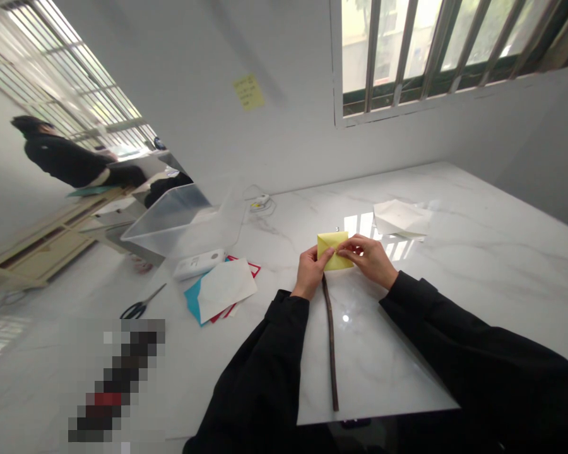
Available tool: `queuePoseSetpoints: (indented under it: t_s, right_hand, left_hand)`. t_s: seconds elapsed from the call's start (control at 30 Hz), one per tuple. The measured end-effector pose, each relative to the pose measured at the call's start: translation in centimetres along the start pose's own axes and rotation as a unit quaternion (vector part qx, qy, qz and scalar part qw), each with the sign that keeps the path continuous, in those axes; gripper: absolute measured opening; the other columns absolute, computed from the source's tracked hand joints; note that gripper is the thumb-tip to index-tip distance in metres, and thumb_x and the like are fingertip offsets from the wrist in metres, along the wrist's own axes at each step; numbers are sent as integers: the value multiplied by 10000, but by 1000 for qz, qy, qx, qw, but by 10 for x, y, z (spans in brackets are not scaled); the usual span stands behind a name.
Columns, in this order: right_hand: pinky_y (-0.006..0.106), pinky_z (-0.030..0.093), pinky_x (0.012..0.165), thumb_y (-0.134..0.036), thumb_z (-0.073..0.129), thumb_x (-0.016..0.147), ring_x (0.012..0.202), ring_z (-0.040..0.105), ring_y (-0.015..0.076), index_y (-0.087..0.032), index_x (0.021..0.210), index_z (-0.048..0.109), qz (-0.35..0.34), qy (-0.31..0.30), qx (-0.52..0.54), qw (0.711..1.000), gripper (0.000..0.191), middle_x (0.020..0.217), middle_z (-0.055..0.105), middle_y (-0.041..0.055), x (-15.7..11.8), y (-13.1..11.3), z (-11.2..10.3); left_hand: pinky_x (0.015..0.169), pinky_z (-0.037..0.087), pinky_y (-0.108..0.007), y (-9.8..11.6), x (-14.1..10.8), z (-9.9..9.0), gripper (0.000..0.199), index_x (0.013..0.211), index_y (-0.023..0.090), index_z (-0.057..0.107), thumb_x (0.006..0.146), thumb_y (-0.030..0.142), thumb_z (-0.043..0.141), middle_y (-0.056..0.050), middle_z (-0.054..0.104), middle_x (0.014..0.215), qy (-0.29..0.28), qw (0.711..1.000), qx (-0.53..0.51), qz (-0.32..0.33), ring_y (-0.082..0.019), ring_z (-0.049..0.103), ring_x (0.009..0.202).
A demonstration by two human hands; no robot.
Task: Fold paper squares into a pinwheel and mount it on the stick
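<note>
A barred window (430,57) sits above a white marble-patterned table (473,296); at far left, a seated person (61,157) in dark clothing faces away. On the table are a clear plastic bin (184,221), loose white paper sheets (401,219), and, to the left, blue-and-white paper (222,290) beside black-handled scissors (142,304). Center: a folded yellow paper square (334,250) lies at the middle of the table, pinched between the left hand (310,272) and right hand (366,258), the fingers of each closed on its edges. A thin dark stick (331,340) lies just below the left hand.
</note>
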State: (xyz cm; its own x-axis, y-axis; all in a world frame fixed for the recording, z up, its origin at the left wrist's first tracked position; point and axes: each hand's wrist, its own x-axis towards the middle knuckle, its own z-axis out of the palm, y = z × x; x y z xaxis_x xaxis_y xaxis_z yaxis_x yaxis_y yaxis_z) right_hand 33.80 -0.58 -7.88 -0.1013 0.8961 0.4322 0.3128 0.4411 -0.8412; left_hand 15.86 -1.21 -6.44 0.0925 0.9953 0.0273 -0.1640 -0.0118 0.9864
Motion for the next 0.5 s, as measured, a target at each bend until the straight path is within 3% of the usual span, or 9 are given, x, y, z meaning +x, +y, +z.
queuePoseSetpoints:
  t_s: [0.5]
  right_hand:
    - [355, 530, 728, -448, 709, 934, 793, 636, 198, -222, 894, 773, 9, -15, -2, 1000, 238, 876, 708, 52, 0, -4, -1]
  left_hand:
    - [732, 548, -311, -4, 2, -2, 545, 1003, 105, 797, 692, 540, 903, -85, 776, 874, -8, 1000, -3, 0, -201, 685, 763]
